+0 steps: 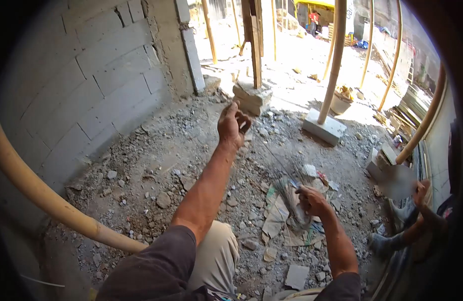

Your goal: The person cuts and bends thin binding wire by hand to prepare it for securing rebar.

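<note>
My left hand [233,126] is raised in front of me over the rubble, its fingers curled in toward the thumb. Whatever it may hold is too small to make out. Lower and to the right, my right hand [314,201] is closed at the edge of a bundle of thin grey wire [291,200]. A single strand slants from near its fingertips up toward my left hand. Something small and bluish shows at those fingertips, too blurred to name. Beneath the wire lies a torn, flattened sack [275,220] on the gravel.
A grey block wall [91,85] stands at left, with a bamboo pole [66,208] slanting before it. Another pole [333,65] rests on a concrete block [324,127]. At right, another person's hand [421,193] and boot [382,246] are close by. Broken stones cover the ground.
</note>
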`<state>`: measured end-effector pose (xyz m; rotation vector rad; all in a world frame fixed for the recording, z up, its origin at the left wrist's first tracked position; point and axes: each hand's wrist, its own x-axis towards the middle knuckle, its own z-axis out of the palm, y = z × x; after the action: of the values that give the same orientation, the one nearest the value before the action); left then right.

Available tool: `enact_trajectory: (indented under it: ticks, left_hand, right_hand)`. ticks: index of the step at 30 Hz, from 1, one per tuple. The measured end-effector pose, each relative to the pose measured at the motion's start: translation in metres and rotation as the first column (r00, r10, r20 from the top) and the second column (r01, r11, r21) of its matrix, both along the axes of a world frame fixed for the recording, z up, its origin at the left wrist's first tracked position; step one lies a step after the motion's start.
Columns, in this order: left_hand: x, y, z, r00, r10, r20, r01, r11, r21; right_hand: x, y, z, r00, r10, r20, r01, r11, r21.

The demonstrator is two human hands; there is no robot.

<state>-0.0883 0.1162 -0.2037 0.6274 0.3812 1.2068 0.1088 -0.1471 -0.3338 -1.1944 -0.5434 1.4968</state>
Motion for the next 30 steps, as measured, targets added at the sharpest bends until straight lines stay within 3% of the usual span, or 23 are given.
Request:
enact_trajectory:
  ticks: [1,4,6,8,9,10,11,13,14,16,17,19,20,21,22,24,26,29,30]
  left_hand:
    - [-0.006,0.003,0.002,0.998,0.021,-0.062,-0.021,1.0,0.007]
    - [-0.019,0.027,-0.023,0.995,-0.016,-0.095,0.006,0.995,-0.104]
    - [-0.025,0.057,-0.058,0.997,-0.074,-0.02,0.069,0.981,-0.184]
    - [-0.031,0.082,-0.085,0.995,-0.099,-0.017,0.092,0.962,-0.258]
    - [-0.033,0.089,-0.096,0.99,-0.136,0.029,0.139,0.959,-0.248]
    - [-0.035,0.094,-0.096,0.983,-0.172,0.072,0.184,0.953,-0.241]
    - [-0.033,0.072,-0.073,0.991,-0.124,-0.057,0.108,0.968,-0.226]
    - [-0.025,0.067,-0.057,0.984,-0.146,-0.104,0.132,0.983,-0.13]
    - [-0.023,0.064,-0.049,0.979,-0.154,-0.132,0.144,0.986,-0.083]
    - [-0.025,0.022,-0.002,0.962,-0.189,-0.199,0.197,0.98,0.024]
    - [-0.028,0.001,0.021,0.954,-0.213,-0.212,0.234,0.969,0.08]
    - [-0.033,-0.048,0.066,0.945,-0.211,-0.251,0.248,0.96,0.129]
    - [-0.035,-0.066,0.078,0.947,-0.197,-0.254,0.239,0.96,0.149]
    - [-0.036,-0.08,0.086,0.949,-0.183,-0.256,0.23,0.959,0.167]
    - [-0.037,-0.086,0.089,0.952,-0.17,-0.255,0.219,0.959,0.181]
    - [-0.044,-0.074,0.078,0.965,-0.132,-0.228,0.176,0.967,0.184]
    - [-0.051,-0.048,0.052,0.979,-0.057,-0.196,0.09,0.982,0.165]
    - [-0.066,0.005,-0.013,0.962,0.123,-0.243,-0.121,0.992,0.025]
    - [-0.071,0.029,-0.037,0.941,0.175,-0.289,-0.199,0.978,-0.056]
  right_hand:
    - [0.028,0.004,-0.013,0.893,0.024,0.45,-0.121,0.974,0.189]
    - [0.041,-0.002,0.055,0.973,-0.23,-0.008,0.228,0.961,0.156]
    - [0.037,-0.009,0.084,0.987,-0.155,-0.032,0.157,0.934,0.32]
    - [0.021,-0.017,0.102,0.987,0.148,-0.057,-0.118,0.925,0.361]
    - [0.016,-0.015,0.103,0.911,0.389,0.14,-0.413,0.845,0.34]
    - [-0.006,-0.012,0.115,0.755,0.527,0.39,-0.633,0.741,0.223]
    - [-0.029,-0.016,0.111,0.687,0.559,0.464,-0.702,0.676,0.226]
    - [-0.076,-0.025,0.103,0.546,0.582,0.603,-0.816,0.532,0.225]
    - [-0.07,0.016,0.039,0.325,0.81,0.489,-0.865,0.464,-0.193]
    - [-0.071,0.018,0.009,0.472,0.684,0.557,-0.75,0.643,-0.153]
    - [-0.065,0.005,0.023,0.575,0.469,0.671,-0.622,0.783,-0.014]
    - [-0.017,0.032,-0.01,0.708,0.157,0.689,-0.309,0.945,0.103]
    - [0.019,0.072,-0.055,0.764,0.084,0.64,-0.14,0.989,0.037]
    - [0.034,0.075,-0.04,0.857,-0.147,0.494,0.097,0.987,0.127]
    - [0.045,0.075,-0.015,0.761,-0.343,0.551,0.232,0.936,0.263]
    - [0.06,0.071,0.038,0.782,-0.552,0.291,0.473,0.829,0.299]
    - [0.08,0.059,0.065,0.889,-0.413,-0.199,0.454,0.731,0.509]
    - [0.075,0.039,0.103,0.955,-0.008,-0.296,0.217,0.7,0.68]
    - [0.053,0.016,0.129,0.999,0.021,-0.038,0.007,0.781,0.624]
